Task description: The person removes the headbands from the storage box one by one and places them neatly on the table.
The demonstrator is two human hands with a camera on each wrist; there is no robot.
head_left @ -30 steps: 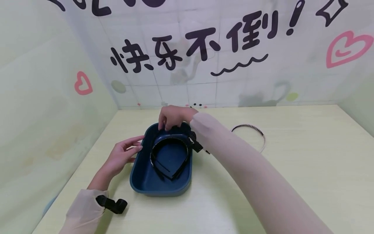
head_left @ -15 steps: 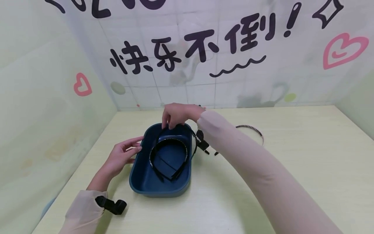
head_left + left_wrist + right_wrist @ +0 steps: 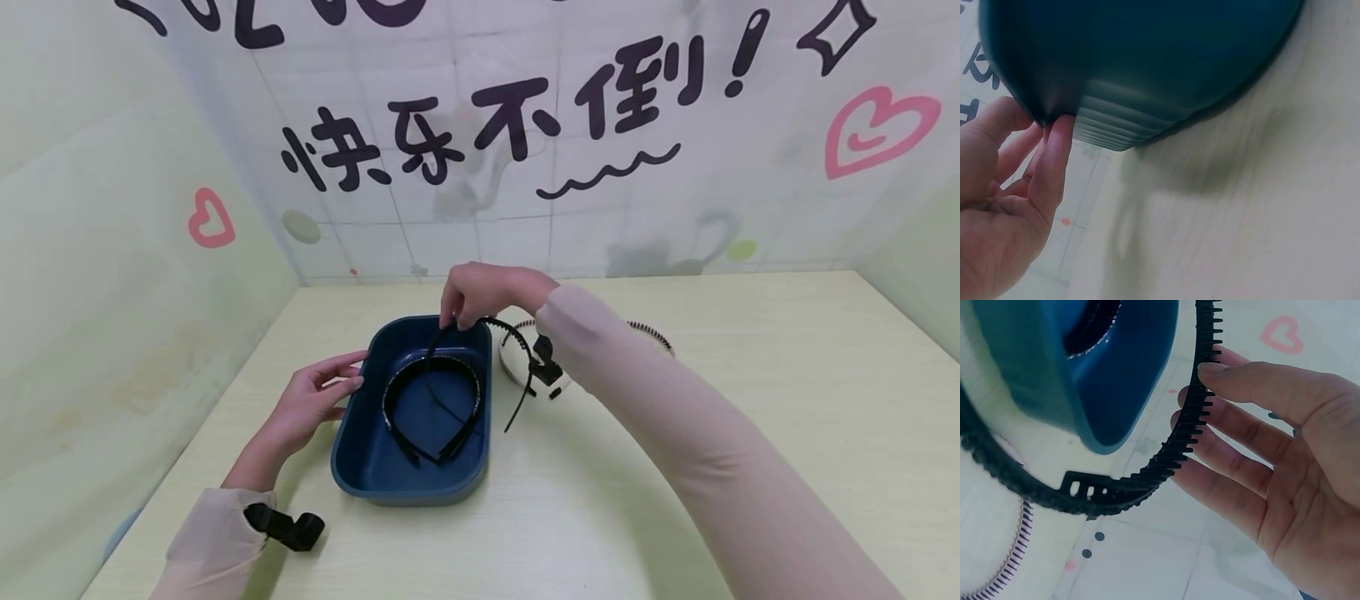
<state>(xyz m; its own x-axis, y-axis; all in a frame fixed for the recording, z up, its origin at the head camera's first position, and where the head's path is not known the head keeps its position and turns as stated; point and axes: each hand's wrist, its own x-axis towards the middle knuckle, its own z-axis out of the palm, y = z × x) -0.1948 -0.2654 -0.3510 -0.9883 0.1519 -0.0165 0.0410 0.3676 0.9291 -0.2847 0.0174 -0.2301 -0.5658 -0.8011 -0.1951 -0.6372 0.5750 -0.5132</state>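
My right hand (image 3: 487,292) pinches a black toothed headband (image 3: 1190,422) between thumb and fingers. The headband hangs over the far right of a dark blue plastic basin (image 3: 412,498), one end inside its outline and the other past the right rim. In the right wrist view a small slotted tab shows along the band. My left hand (image 3: 315,396) grips the basin's left rim, with thumb and fingers at the edge in the left wrist view. Inside the basin lies a thicker black headband (image 3: 408,448) with glittery trim.
Right of the basin, a thin toothed headband (image 3: 651,332) lies on the pale table (image 3: 570,517), partly behind my right sleeve. Another toothed hoop (image 3: 1016,550) lies closer to the basin. A printed wall (image 3: 480,242) stands at the back.
My right hand has risen slightly and moved right, lifting the toothed headband out from the basin's far end and partly past its right rim. My left hand has stayed in place.
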